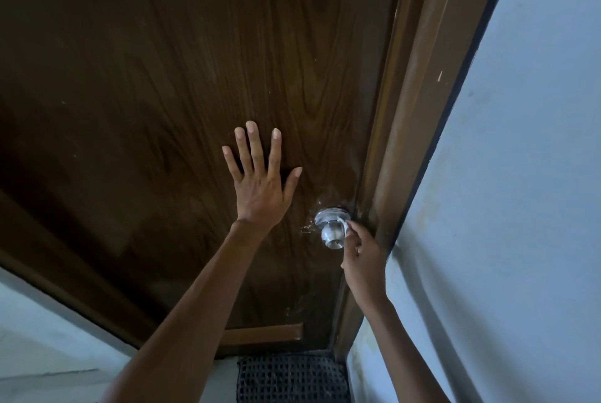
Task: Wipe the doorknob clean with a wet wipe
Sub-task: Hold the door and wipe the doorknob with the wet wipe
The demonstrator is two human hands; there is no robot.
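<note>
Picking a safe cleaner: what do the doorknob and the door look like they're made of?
The doorknob looks like polished silver metal, going by its bright reflections, perhaps steel or chrome plating. The door looks like dark brown wood or a wood-grain veneer with a slightly glossy finish; which one is unclear.

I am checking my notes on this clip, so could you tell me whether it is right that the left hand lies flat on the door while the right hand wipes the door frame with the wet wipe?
Not quite. In the head view the left hand does lie flat on the door, but the right hand presses the wet wipe against the doorknob, not the door frame.
</note>
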